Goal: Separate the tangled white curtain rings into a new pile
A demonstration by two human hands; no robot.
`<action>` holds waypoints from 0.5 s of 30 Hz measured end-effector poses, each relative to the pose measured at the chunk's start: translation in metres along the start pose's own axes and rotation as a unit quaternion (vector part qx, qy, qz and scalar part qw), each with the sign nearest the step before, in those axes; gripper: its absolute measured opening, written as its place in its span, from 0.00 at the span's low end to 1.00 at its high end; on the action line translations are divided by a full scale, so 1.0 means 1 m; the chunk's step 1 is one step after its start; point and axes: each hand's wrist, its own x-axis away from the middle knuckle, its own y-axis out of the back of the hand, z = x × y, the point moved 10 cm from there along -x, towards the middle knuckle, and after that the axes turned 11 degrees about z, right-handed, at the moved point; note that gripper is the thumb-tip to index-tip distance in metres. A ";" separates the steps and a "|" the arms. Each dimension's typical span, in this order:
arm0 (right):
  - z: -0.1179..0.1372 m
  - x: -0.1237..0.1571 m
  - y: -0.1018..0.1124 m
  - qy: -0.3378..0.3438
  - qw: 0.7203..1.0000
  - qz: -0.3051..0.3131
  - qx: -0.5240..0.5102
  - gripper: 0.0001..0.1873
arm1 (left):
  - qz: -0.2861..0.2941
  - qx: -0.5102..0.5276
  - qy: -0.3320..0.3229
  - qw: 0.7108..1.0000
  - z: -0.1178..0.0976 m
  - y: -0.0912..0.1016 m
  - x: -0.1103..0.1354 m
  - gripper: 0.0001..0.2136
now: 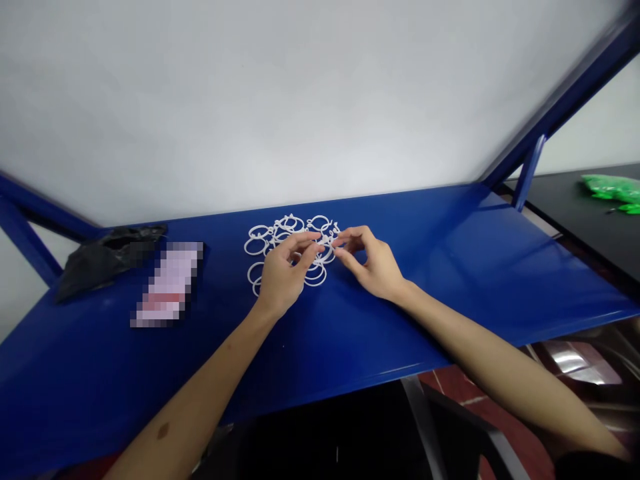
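Note:
A loose pile of white plastic curtain rings, each with a small eyelet, lies on the blue table. Over the right part of this pile, my left hand has its thumb and fingers closed in a pinch. Opposite it, my right hand is pinched too, its fingertips close to those of the left. Between the two sets of fingertips is one white curtain ring, which both hands seem to grip by its eyelet end. My left hand hides some of the rings beneath it.
On the left lie a black plastic bag and a blurred-out pinkish rectangular item. A white wall rises behind. Blue frame bars stand at both ends. Green plastic packaging sits on a black table at right.

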 end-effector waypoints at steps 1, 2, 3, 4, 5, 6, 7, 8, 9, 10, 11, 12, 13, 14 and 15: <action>-0.006 0.000 -0.001 -0.023 1.000 -0.001 -0.018 0.15 | 0.004 0.012 -0.008 1.000 -0.001 -0.001 0.000 0.08; -0.011 0.000 -0.001 -0.042 0.999 -0.004 -0.032 0.15 | 0.008 0.020 -0.016 1.000 -0.002 -0.003 0.000 0.08; -0.015 0.000 -0.001 -0.057 0.997 -0.009 -0.045 0.15 | 0.010 0.025 -0.022 0.999 -0.003 -0.003 0.000 0.08; -0.018 0.000 -0.001 -0.066 0.996 -0.011 -0.056 0.15 | 0.012 0.028 -0.026 0.999 -0.004 -0.004 0.000 0.08; -0.019 0.000 -0.003 -0.072 0.995 -0.011 -0.066 0.15 | 0.014 0.030 -0.028 0.999 -0.004 -0.004 0.000 0.08; -0.020 0.000 -0.004 -0.073 0.994 -0.010 -0.075 0.15 | 0.018 0.032 -0.029 0.999 -0.004 -0.005 0.000 0.09; -0.019 0.000 -0.005 -0.073 0.994 -0.008 -0.083 0.15 | 0.023 0.034 -0.029 0.999 -0.004 -0.006 0.000 0.09; -0.018 0.000 -0.006 -0.072 0.993 -0.007 -0.089 0.14 | 0.029 0.035 -0.030 0.998 -0.004 -0.007 0.000 0.10; -0.018 0.000 -0.006 -0.072 0.993 -0.009 -0.094 0.14 | 0.034 0.035 -0.032 0.998 -0.005 -0.008 0.000 0.10; -0.017 0.000 -0.005 -0.072 0.993 -0.013 -0.096 0.13 | 0.040 0.034 -0.033 0.998 -0.005 -0.009 0.000 0.10; -0.016 0.000 -0.004 -0.070 0.993 -0.019 -0.095 0.13 | 0.046 0.032 -0.032 0.998 -0.005 -0.010 0.001 0.10; -0.015 0.000 -0.003 -0.067 0.993 -0.025 -0.093 0.13 | 0.051 0.029 -0.032 0.998 -0.005 -0.011 0.001 0.10; -0.014 0.000 -0.001 -0.064 0.994 -0.030 -0.089 0.12 | 0.056 0.026 -0.032 0.998 -0.005 -0.013 0.001 0.10; -0.012 0.000 0.000 -0.060 0.994 -0.032 -0.084 0.12 | 0.062 0.022 -0.035 0.997 -0.005 -0.014 0.001 0.11; -0.011 0.000 0.001 -0.056 0.995 -0.034 -0.079 0.11 | 0.067 0.019 -0.040 0.997 -0.005 -0.015 0.001 0.10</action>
